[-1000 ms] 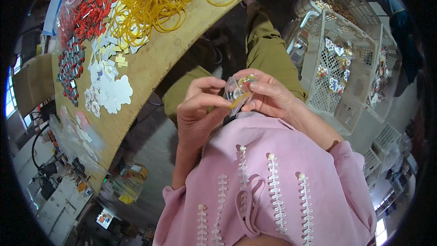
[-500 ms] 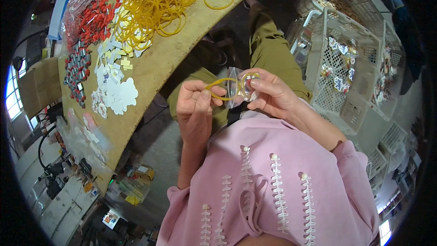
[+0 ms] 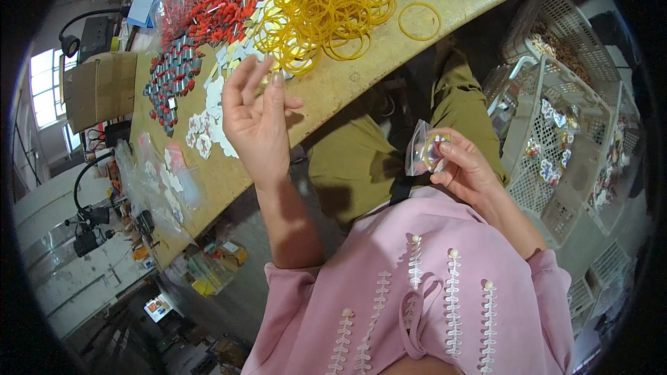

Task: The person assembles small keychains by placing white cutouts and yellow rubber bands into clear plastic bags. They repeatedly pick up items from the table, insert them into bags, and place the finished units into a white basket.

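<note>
Over my lap, my right hand [image 3: 467, 165] pinches a small clear plastic bag [image 3: 415, 153]. Some of a yellow ring and something whitish show inside it, partly hidden by my fingers. My left hand [image 3: 256, 121] is raised over the table's edge with its fingers apart and nothing visible in them. Just beyond it lie a heap of yellow rubber-like rings [image 3: 333, 7], small pale yellow and white pieces [image 3: 229, 55] and white flat cut-outs [image 3: 203, 133], some of them behind my hand.
On the wooden table [image 3: 389, 62] are small red parts [image 3: 219, 10], grey cylinders with red ends [image 3: 172, 73] and plastic bags [image 3: 142, 173]. One loose yellow ring [image 3: 420, 21] lies near the edge. White plastic crates [image 3: 556, 215] holding colourful packets stand on my right.
My left hand has let go of the yellow ring and moved up and left to the table. The ring is now in the bag, which stays in my right hand. The view has shifted.
</note>
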A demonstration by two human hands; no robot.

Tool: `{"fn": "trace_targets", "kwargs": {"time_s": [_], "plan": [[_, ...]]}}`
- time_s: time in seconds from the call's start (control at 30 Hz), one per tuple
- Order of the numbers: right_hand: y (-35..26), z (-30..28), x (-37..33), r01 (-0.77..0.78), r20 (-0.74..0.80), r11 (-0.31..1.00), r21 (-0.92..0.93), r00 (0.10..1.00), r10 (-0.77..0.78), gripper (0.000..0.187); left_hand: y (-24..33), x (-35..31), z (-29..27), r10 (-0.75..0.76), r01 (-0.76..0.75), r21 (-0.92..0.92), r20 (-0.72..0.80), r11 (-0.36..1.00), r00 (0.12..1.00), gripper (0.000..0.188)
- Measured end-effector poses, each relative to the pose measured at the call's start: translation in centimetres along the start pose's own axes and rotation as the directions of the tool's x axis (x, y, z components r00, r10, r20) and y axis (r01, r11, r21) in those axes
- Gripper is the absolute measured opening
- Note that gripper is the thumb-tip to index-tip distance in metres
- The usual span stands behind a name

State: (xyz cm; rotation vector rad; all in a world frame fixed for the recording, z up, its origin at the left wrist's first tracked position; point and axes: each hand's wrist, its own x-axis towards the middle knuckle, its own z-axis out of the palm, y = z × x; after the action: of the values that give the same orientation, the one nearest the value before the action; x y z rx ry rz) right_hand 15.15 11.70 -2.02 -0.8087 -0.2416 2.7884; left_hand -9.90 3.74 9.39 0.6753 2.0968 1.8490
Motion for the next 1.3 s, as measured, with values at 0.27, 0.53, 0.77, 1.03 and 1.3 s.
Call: {"fn": "trace_targets", "kwargs": {"time_s": [0.27,0.53,0.77,1.03,1.3], "plan": [[-1.0,0.4,-0.1,0.045,0.018,0.991,-0.128,0.999,-0.043,0.035,-1.3,-4.8,-0.2,0.168,-0.246,0.263,0.288,0.933,0.943,0.013],[-0.7,2.0,-0.3,0.084,0.024,0.947,-0.31,0.996,-0.081,0.029,-2.6,-7.1,0.6,0.034,-0.218,0.208,0.645,0.954,0.763,0.017],[-0.2,2.5,-0.6,0.063,0.017,0.909,-0.411,0.998,-0.062,0.03,-3.7,-7.4,1.1,0.069,-0.334,0.278,0.667,0.901,0.742,0.017],[0.7,1.7,-0.4,0.12,0.113,0.909,-0.399,0.99,-0.081,0.035,-4.4,-8.8,2.4,0.083,-0.342,0.379,0.557,0.86,0.827,0.02],[0.8,2.1,-0.2,0.167,0.099,0.889,-0.427,0.986,-0.137,0.031,-5.1,-9.3,2.2,0.054,-0.237,0.303,0.506,0.923,0.861,0.014]]}}
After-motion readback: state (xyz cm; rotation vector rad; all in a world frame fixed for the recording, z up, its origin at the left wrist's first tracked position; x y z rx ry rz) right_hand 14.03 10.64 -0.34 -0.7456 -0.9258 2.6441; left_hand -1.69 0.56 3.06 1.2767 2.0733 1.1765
